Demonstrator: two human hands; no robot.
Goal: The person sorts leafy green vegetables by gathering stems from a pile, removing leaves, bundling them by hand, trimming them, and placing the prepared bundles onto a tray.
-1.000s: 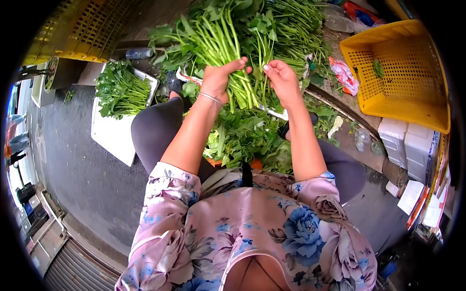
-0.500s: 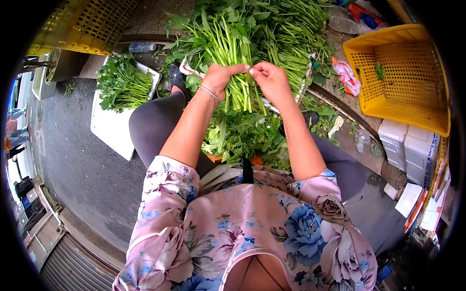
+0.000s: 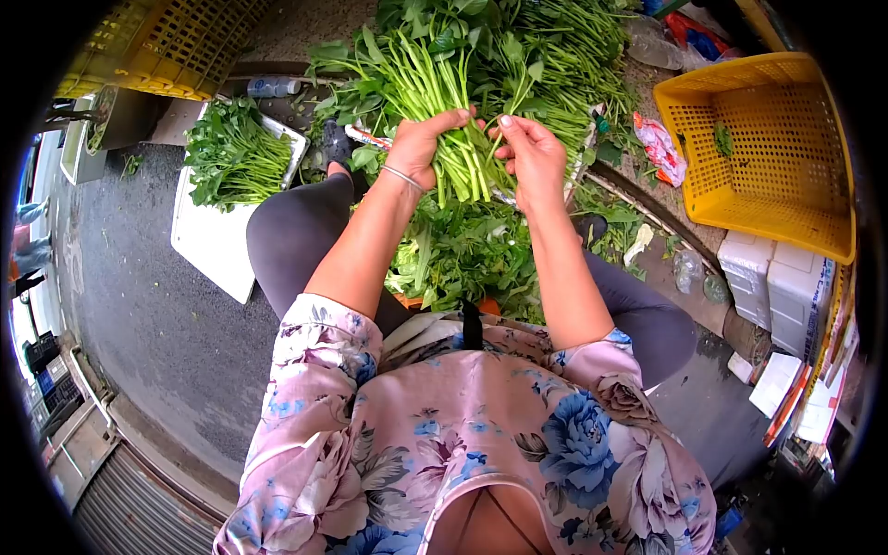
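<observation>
My left hand (image 3: 417,148) is wrapped round a bunch of long green leafy stems (image 3: 455,165), their cut ends toward me and the leaves pointing away. Just right of the bunch, my right hand (image 3: 534,157) pinches a thin stem (image 3: 518,95) between thumb and fingers. Behind both hands lies a large heap of the same greens (image 3: 564,55). Loose leaves and trimmings (image 3: 467,250) fill the space between my knees, below the bunch.
On the left, another bunch of greens (image 3: 236,157) lies on a white foam board (image 3: 217,242). A yellow crate (image 3: 754,199) and white foam boxes (image 3: 775,287) stand right. More yellow crates (image 3: 176,46), a plastic bottle (image 3: 273,87) and a red-white bag (image 3: 659,148) lie around.
My right hand has moved slightly right, away from the bunch, with a thin stem now in its fingers. My left hand's bunch has shifted a little and tilted left.
</observation>
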